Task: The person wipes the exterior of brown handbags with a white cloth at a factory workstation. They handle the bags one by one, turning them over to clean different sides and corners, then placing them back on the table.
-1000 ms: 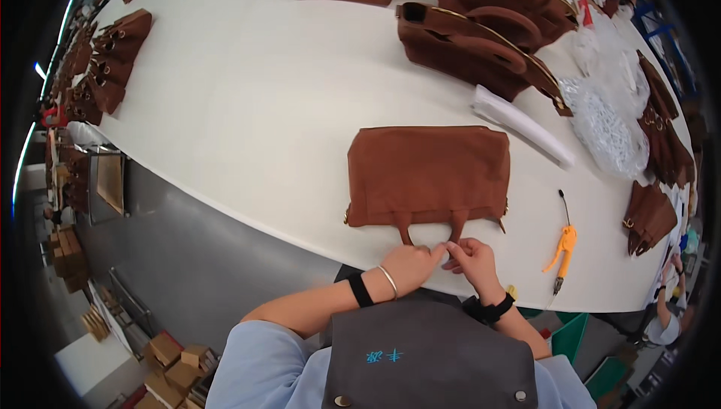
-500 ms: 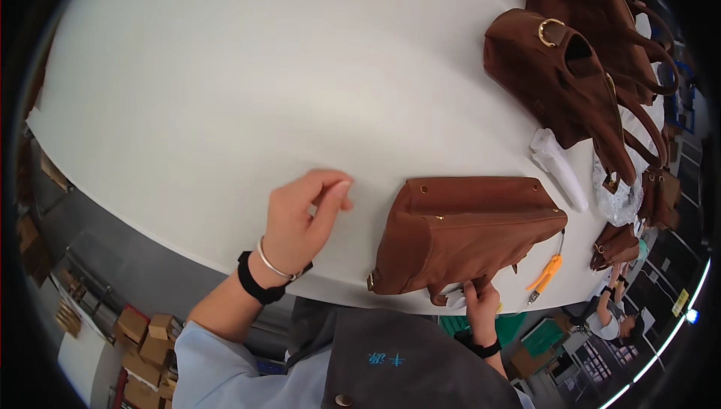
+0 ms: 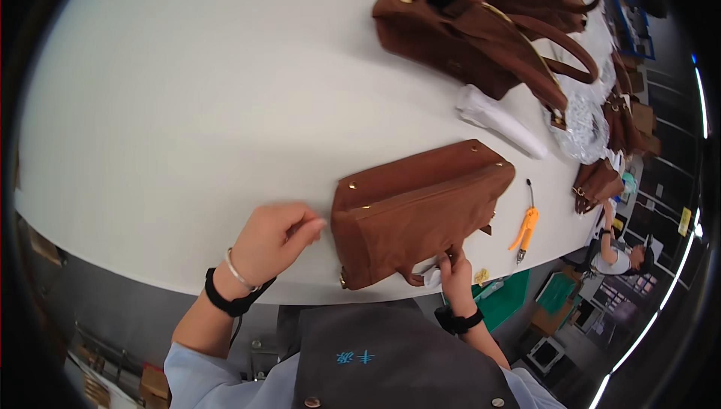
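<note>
A brown handbag (image 3: 424, 217) lies on its side near the table's front edge, its base with small gold studs turned away from me. My right hand (image 3: 457, 281) is closed on the bag's handle at the near side, beside a bit of white wrapping (image 3: 431, 277). My left hand (image 3: 274, 238) hovers left of the bag, apart from it, with thumb and fingers pinched together. Whatever is between those fingertips, if anything, cannot be made out. To the right of the bag lies an orange-handled tool (image 3: 526, 230) with a thin dark tip.
The white table (image 3: 173, 123) curves around me. Beyond the bag sit a white wrapped roll (image 3: 499, 120), another brown handbag (image 3: 458, 37) and crumpled clear plastic (image 3: 584, 127). A green bin (image 3: 505, 296) stands below the edge. At far right works another person (image 3: 619, 259).
The view has swung rightward, so the table things appear farther left. The bag looks slightly turned, its right end higher. My left hand is nearer the bag; my right keeps its grip.
</note>
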### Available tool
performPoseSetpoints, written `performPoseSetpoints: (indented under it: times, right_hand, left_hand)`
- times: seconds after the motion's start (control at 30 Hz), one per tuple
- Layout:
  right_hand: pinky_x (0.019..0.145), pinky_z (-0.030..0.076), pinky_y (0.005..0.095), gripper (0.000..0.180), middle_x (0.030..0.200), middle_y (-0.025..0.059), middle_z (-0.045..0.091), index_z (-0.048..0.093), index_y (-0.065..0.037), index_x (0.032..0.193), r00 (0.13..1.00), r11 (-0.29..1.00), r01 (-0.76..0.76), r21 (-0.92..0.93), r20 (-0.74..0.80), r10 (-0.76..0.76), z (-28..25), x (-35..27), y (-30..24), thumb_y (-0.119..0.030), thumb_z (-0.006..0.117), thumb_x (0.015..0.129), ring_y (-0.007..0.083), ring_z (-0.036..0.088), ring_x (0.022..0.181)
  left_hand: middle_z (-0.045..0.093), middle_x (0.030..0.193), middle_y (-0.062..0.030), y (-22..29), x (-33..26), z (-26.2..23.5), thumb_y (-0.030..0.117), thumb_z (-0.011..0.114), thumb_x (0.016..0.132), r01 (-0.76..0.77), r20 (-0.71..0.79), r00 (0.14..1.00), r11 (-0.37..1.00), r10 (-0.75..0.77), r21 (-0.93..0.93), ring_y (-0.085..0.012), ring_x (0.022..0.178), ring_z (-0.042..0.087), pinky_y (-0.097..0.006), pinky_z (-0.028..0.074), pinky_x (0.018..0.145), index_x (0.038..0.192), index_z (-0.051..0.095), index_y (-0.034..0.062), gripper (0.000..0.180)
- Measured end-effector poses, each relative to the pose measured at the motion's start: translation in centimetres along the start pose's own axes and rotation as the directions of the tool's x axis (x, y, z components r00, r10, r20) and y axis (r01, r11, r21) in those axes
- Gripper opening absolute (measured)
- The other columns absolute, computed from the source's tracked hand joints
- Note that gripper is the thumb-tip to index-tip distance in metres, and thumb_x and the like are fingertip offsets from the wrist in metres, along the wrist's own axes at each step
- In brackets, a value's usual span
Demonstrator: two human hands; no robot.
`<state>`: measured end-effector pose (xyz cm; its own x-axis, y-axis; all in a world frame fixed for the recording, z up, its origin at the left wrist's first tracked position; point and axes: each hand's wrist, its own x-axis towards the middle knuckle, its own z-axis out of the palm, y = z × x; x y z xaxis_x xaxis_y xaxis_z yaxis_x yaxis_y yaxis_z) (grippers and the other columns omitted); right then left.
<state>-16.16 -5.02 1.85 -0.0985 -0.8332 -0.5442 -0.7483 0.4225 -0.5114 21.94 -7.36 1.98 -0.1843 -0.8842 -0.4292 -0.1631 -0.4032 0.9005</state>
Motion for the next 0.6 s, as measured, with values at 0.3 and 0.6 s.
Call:
performPoseSetpoints:
  times: [0.3,0.6]
  right_hand:
    - [0.068,0.05,0.0287,0.033,0.087,0.0123,0.066,0.054,0.009,0.122,0.997,0.97,-0.032,0.242,0.08,0.013,-0.2,0.1,2.6,-0.006,0.05,0.093,0.0143,0.062,0.073]
    - [0.065,0.049,0.0286,0.028,0.082,0.0126,0.066,0.055,0.007,0.117,0.996,0.969,0.084,0.233,0.022,-0.092,-0.2,-0.4,3.1,-0.008,0.048,0.095,0.0167,0.064,0.068]
  left_hand:
    - [0.067,0.081,-0.0046,-0.8,-2.8,2.8,0.009,0.061,0.092,0.094,-0.194,0.972,0.976,-0.133,-0.197,-0.0133,0.072,0.063,-0.027,0.051,0.066,0.102,0.065,0.0016,0.013]
    - [0.065,0.111,-0.0118,5.2,5.5,2.6,0.027,0.062,0.092,-0.395,0.053,0.916,0.873,0.397,0.287,-0.0264,0.101,0.061,-0.034,0.049,0.086,0.098,0.065,0.0012,0.026]
